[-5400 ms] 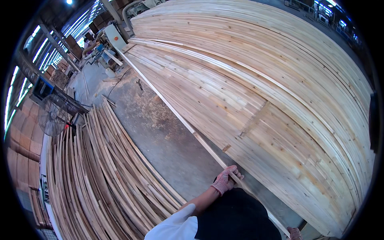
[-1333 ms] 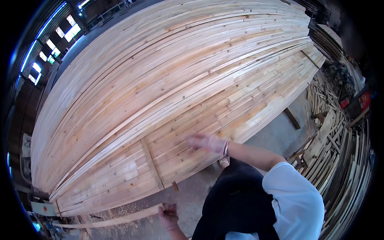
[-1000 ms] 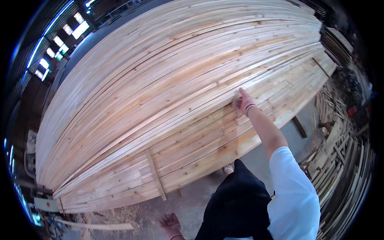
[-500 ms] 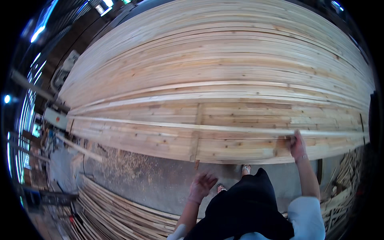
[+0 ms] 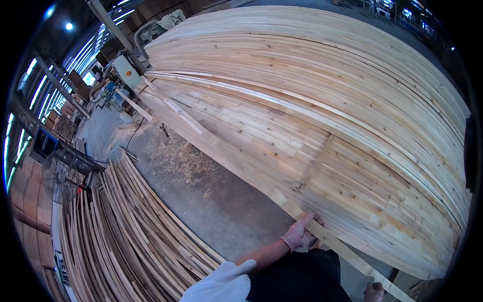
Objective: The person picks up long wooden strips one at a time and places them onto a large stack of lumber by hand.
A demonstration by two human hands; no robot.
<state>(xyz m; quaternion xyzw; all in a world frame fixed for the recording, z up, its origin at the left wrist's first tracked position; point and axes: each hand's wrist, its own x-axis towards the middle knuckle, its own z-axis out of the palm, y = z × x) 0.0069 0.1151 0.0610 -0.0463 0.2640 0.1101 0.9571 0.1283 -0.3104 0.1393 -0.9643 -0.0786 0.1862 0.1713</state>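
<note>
Head view: left hand's (image 5: 301,232) grip wraps plank (image 5: 347,250), right hand's (image 5: 374,292) is unclear, lettering (image 5: 63,267) unreadable.

Pale sawdust (image 5: 178,156) strews the smooth grey floor (image 5: 226,201); beyond are a tall grey post (image 5: 113,28) and a round, glowing white lamp (image 5: 69,26).

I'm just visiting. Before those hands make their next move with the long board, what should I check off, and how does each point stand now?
1. Left hand closed around the long board: ok.
2. Right hand gripping it: cannot tell; it is beside the board at the picture's lower edge, partly cut off.
3. Left hand gloved: ok, a pinkish glove is on.
4. Floor swept: not ok, sawdust lies scattered.
5. Left hand apart from the loose strips: ok, they lie off to its left.
</note>
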